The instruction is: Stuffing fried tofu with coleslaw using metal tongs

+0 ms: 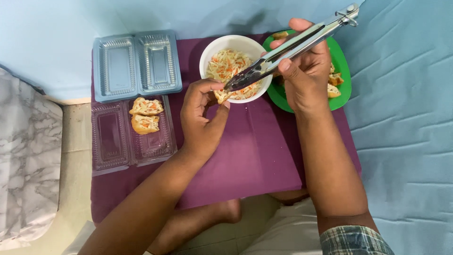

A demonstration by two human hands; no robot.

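The left hand (202,115) holds a small fried pastry pocket (221,96) between thumb and fingertips, its open side up, just at the near rim of the round white bowl of shredded cabbage and carrot salad (234,67). The right hand (306,75) is closed around a pair of long metal tongs (288,49). The tongs are nearly shut, and their tips rest at the mouth of the pocket, over the near edge of the bowl. I cannot tell how much salad the tips carry.

Behind the right hand, to the right of the bowl, stands a round green plate (343,71) with more fried pieces, mostly hidden by the hand. To the left of the bowl lies an open clear plastic hinged box (113,137) with two filled pockets (146,114) in its right compartment. Beyond it, also left of the bowl, is a closed clear plastic box (137,63). All of this stands on a purple cloth (255,156).

To do this filling well, I think the pocket should stay over the bowl, so that loose shreds fall back into it and not on the cloth. The left fingers should press only lightly, because the shell looks easy to tear. The tongs should push the salad in gently and open a little only when the tips are inside.
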